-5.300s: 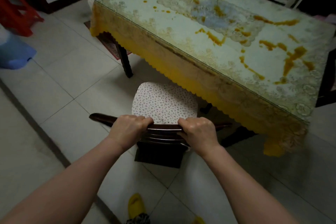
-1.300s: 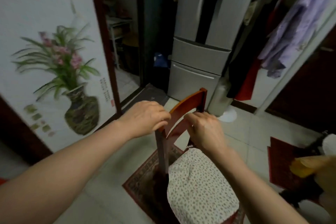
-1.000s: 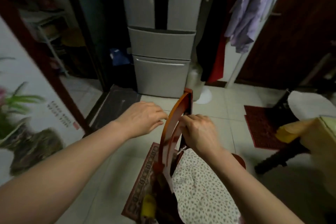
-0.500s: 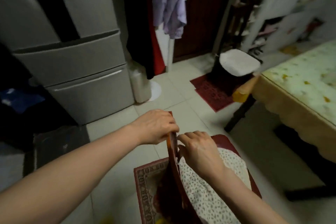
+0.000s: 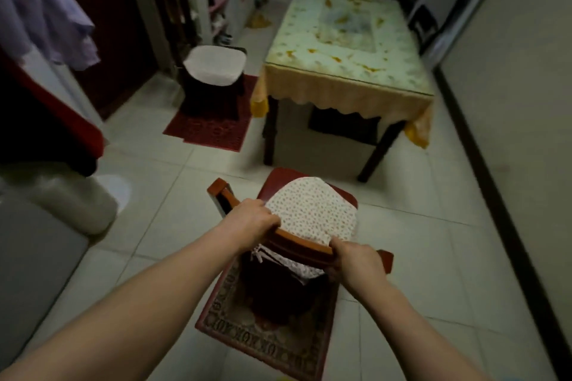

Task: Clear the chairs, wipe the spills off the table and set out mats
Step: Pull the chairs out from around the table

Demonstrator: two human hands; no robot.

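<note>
Head view. The left hand (image 5: 251,219) and the right hand (image 5: 356,263) both grip the curved top rail of a wooden chair (image 5: 303,244), which stands in the foreground. The left-hand fingers (image 5: 269,219) are curled over the rail toward its left end, clamped on the wood. The right-hand fingers wrap the rail toward its right end, thumb on the near side, also clamped on the wood. A floral seat cushion (image 5: 312,210) covers the chair seat, with the red seat edge showing round it. The chair stands on a patterned red rug (image 5: 266,334) laid on the tiled floor.

The counter (image 5: 346,49) stands beyond the chair, apart from it, end-on to the camera. Its pale patterned top carries orange spills (image 5: 335,58) across the surface. A yellow cloth skirt (image 5: 340,90) hangs from its near edge.

A second chair (image 5: 213,68) with a white seat cover stands left of the counter, on a red floor mat (image 5: 210,130). Lilac clothing (image 5: 46,18) hangs at upper left.
</note>
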